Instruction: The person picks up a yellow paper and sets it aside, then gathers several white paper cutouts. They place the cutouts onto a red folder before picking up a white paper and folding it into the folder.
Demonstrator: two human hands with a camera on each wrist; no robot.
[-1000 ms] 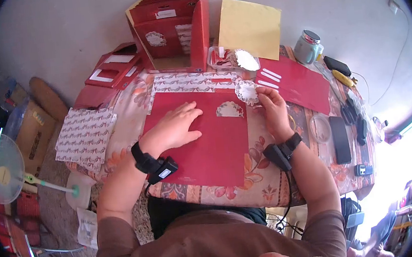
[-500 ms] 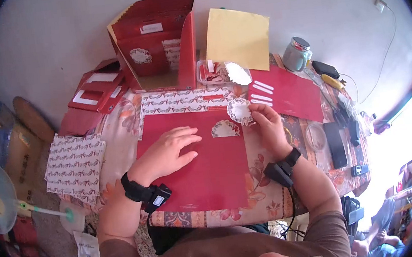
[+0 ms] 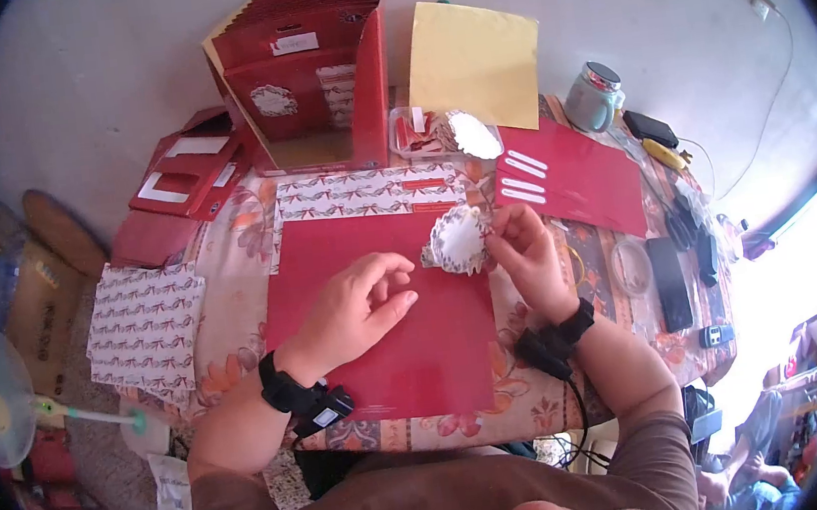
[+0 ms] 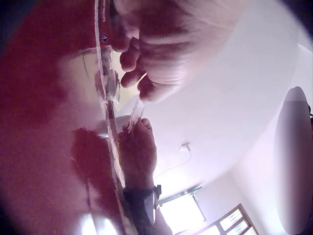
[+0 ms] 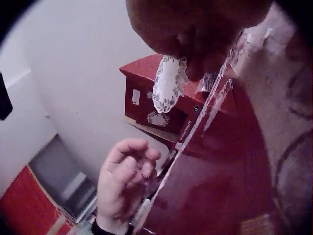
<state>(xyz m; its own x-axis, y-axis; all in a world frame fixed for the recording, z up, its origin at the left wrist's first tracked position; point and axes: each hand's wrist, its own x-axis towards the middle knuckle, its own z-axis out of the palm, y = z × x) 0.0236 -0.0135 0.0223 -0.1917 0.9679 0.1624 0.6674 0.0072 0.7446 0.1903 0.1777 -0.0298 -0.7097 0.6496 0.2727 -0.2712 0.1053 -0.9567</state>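
Note:
My right hand (image 3: pixel 531 254) pinches the edge of a white paper label (image 3: pixel 457 236) with a scalloped, flower-printed border. The label is raised over the upper right part of a large red card sheet (image 3: pixel 380 358). In the right wrist view the label (image 5: pixel 168 85) hangs tilted from the fingertips. It overlaps the half-round floral label on the sheet, which is mostly hidden in the head view. Left of it, my left hand (image 3: pixel 360 310) hovers over the sheet, its fingers loosely bent and holding nothing.
Behind the sheet lies garland-patterned paper (image 3: pixel 323 196). A tall red box (image 3: pixel 306 131) stands at the back, beside a clear tray (image 3: pixel 406 141) of labels. Another red sheet (image 3: pixel 590 186) carries several white strips. A mug (image 3: pixel 594 101) is at back right; patterned sheets (image 3: pixel 145 327) lie left.
The right hand has brought the label left and toward me, over the half-round label. The left hand has lifted and its fingers have bent more. The head view has shifted.

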